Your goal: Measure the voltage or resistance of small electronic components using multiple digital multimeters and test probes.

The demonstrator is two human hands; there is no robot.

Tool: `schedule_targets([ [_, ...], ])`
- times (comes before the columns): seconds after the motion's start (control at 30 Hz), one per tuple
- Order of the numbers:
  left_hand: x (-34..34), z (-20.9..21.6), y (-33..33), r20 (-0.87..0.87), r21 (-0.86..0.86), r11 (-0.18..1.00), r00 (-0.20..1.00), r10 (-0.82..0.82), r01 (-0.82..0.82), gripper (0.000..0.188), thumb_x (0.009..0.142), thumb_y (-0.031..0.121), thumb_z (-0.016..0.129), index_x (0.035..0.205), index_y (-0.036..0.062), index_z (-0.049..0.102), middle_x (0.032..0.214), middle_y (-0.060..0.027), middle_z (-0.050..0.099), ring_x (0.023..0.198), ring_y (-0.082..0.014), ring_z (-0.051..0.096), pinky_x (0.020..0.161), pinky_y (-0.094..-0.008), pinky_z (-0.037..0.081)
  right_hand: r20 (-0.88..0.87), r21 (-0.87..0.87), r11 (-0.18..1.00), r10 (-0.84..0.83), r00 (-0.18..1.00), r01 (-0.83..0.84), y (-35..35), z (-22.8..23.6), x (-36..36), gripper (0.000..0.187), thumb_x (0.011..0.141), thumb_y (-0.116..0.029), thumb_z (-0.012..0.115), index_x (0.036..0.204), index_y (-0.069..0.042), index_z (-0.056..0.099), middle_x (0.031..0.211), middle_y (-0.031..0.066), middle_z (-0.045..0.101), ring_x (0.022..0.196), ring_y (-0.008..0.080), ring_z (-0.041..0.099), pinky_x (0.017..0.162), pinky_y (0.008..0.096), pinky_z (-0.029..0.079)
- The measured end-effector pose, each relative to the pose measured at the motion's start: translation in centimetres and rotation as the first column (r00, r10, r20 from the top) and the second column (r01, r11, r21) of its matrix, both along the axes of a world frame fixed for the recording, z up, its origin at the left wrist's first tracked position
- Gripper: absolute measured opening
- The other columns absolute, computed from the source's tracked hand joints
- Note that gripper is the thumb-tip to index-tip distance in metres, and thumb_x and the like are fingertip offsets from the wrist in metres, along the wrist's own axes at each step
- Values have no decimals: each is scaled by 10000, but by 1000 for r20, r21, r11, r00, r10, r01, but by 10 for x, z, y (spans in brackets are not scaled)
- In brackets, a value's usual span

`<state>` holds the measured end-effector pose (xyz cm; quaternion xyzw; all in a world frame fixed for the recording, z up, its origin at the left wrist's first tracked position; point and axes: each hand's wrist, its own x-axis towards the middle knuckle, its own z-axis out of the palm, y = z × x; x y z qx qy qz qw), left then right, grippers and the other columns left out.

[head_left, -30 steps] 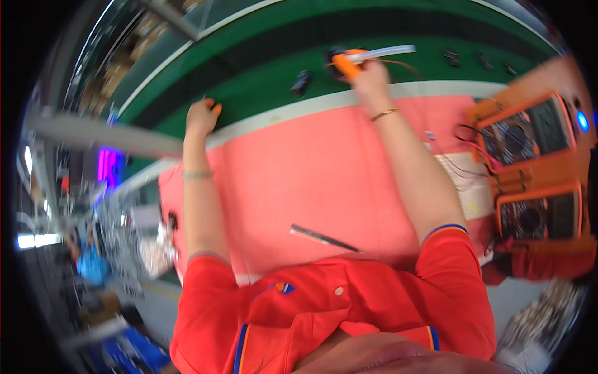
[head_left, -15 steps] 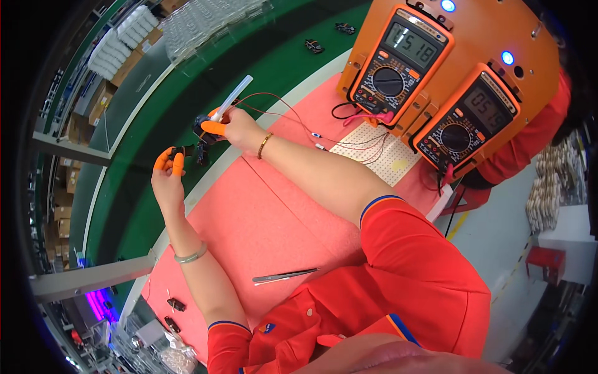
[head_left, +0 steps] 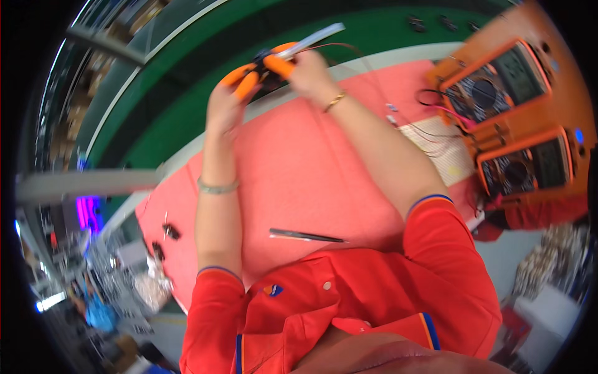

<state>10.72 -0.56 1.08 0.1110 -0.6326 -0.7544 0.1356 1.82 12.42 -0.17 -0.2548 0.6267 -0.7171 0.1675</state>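
My left hand (head_left: 227, 106), in orange finger cots, is closed at the far edge of the pink mat (head_left: 286, 174). It pinches a small dark part (head_left: 261, 59); blur hides its exact kind. Close beside it, my right hand (head_left: 309, 75) has its cot-covered fingers on the same dark part. A pale translucent tube (head_left: 317, 37) with a thin red wire sticks out of the right hand toward the upper right. Black tweezers (head_left: 305, 235) lie on the mat near my chest, with a thin pale stick along them.
Two orange multimeters (head_left: 489, 87) on an orange stand, with leads, stand at right by a perforated board (head_left: 439, 146). A green conveyor belt (head_left: 180, 93) curves behind the mat, carrying several small dark parts (head_left: 416, 23). Two black pieces (head_left: 171, 232) lie at the mat's left; a metal bar (head_left: 93, 182) juts in.
My hands have come together; the left now meets the dark part in the right. The whole view has swung, shifting the multimeters rightward and down.
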Motion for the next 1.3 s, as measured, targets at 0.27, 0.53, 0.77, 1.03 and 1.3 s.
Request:
schedule_targets([
  [0.27, 6, 4, -7, 14, 53, 998, 999, 40, -41, 249, 787, 91, 533, 1010, -19, 524, 927, -59, 549, 823, -119, 523, 743, -211, 437, 35, -119, 992, 46, 998, -42, 0, 4, 2, 209, 833, -135, 471, 973, 17, 503, 870, 52, 550, 766, 99, 533, 667, 241, 470],
  [0.53, 3, 5, -4, 25, 71, 993, 995, 94, -96, 235, 780, 96, 548, 983, -22, 544, 911, -57, 561, 818, -106, 526, 730, -190, 441, 84, -152, 986, 84, 993, -71, 0, 6, 7, 224, 812, -152, 513, 951, 23, 492, 822, 67, 563, 743, 105, 552, 621, 233, 482],
  [0.77, 5, 8, -6, 36, -40, 995, 995, 97, -96, 223, 768, 91, 562, 957, -27, 561, 890, -61, 573, 802, -111, 531, 728, -198, 431, 175, -108, 986, 143, 974, -126, 4, 15, 5, 227, 839, -157, 465, 994, 9, 479, 890, 82, 555, 802, 124, 550, 683, 253, 487],
  [1.03, 2, 1, 0, 58, -108, 986, 990, 131, -124, 231, 740, 70, 588, 950, -24, 566, 880, -68, 575, 822, -125, 527, 751, -218, 417, -24, -10, 992, 124, 992, -125, -3, 0, 5, 247, 831, -170, 485, 1013, -3, 481, 865, 57, 543, 768, 97, 535, 680, 219, 473],
  [1.3, 4, 3, -2, -84, -9, 999, 995, -44, 43, 321, 712, -6, 585, 1019, -11, 490, 982, -101, 521, 885, -154, 517, 814, -247, 417, 323, -443, 874, 364, 874, -200, 3, 7, 2, 273, 823, -161, 497, 1058, -28, 463, 941, 46, 520, 852, 121, 502, 745, 299, 452],
])
